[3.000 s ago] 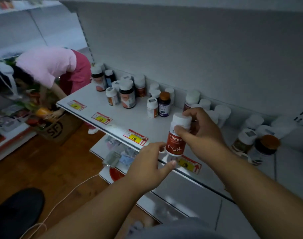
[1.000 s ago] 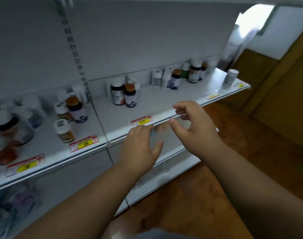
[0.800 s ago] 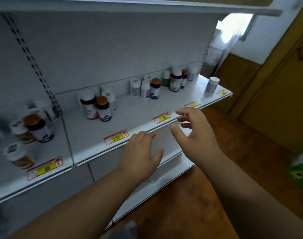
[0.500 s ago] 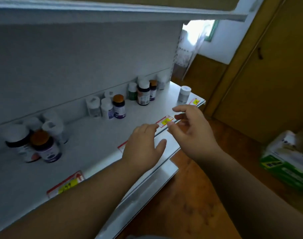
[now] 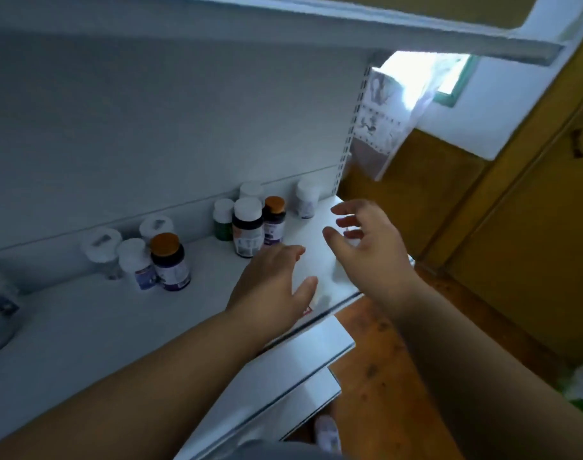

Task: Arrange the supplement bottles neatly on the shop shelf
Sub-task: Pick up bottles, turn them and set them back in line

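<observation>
On the white shelf (image 5: 84,327), supplement bottles stand in two clusters near the back panel. A dark bottle with an orange cap (image 5: 169,262) and white bottles (image 5: 136,263) form the left cluster. A dark bottle with a white cap (image 5: 247,228), an orange-capped one (image 5: 274,220), a green one (image 5: 223,220) and a white one (image 5: 306,198) stand to the right. My left hand (image 5: 273,287) hovers over the shelf front, fingers apart, holding nothing. My right hand (image 5: 366,240) is spread open over the shelf's right end, empty; whatever is under it is hidden.
A second shelf (image 5: 283,18) hangs overhead. Lower shelves (image 5: 300,366) jut out below. Wooden floor (image 5: 383,376) and yellow-brown wall panels (image 5: 532,227) lie to the right. A bright window with a hanging printed bag (image 5: 383,121) is past the shelf end.
The view has swung right along the shelf to its end. Three seconds ago my right hand held a red-labelled bottle; now both hands are empty and have moved up over the shelf's right end.
</observation>
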`<control>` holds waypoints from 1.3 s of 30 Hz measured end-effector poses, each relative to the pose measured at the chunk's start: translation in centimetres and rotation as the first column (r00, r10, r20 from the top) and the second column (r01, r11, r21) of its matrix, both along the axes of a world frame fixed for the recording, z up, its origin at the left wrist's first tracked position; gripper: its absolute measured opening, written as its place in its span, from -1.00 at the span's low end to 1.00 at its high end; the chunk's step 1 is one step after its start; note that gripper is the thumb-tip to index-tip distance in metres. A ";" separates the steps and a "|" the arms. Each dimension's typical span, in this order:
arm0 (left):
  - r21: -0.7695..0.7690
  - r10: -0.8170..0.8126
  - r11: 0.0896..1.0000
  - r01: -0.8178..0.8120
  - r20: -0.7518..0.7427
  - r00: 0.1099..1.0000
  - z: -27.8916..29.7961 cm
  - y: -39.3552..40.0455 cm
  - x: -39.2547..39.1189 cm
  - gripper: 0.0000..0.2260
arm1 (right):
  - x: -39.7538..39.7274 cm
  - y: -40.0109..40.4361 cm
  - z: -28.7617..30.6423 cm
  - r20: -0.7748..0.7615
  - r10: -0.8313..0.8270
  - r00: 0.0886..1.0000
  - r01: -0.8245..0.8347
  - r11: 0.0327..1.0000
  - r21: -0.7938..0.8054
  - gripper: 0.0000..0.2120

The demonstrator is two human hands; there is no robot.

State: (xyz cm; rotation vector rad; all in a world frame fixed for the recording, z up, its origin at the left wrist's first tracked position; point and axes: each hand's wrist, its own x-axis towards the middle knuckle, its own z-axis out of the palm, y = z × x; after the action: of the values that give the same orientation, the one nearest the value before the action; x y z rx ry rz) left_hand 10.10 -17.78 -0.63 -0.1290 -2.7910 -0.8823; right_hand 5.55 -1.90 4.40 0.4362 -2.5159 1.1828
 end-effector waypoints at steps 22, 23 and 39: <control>0.142 0.435 0.878 -0.458 0.167 0.885 -1.8 7.3 -9.4 -0.51 | -26.1 0.2 -4.1 0.252 0.325 0.911 -0.395 0.865 0.310 -0.78; 0.180 0.449 0.861 -0.477 0.172 0.877 -1.8 7.5 -9.4 -0.48 | -25.5 0.8 -3.6 0.267 0.360 0.894 -0.418 0.884 0.209 -0.83; 0.401 0.389 0.846 -0.352 -0.013 0.921 0.2 11.2 -6.2 -0.42 | -13.3 7.7 0.8 0.377 0.544 0.750 -0.421 0.832 -0.362 -0.78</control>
State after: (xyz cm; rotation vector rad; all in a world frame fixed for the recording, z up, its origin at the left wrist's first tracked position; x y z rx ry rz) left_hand 3.88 -6.56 -0.45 0.4110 -2.3683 -1.2606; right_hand -7.79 5.79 5.19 0.8740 -2.6554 2.0044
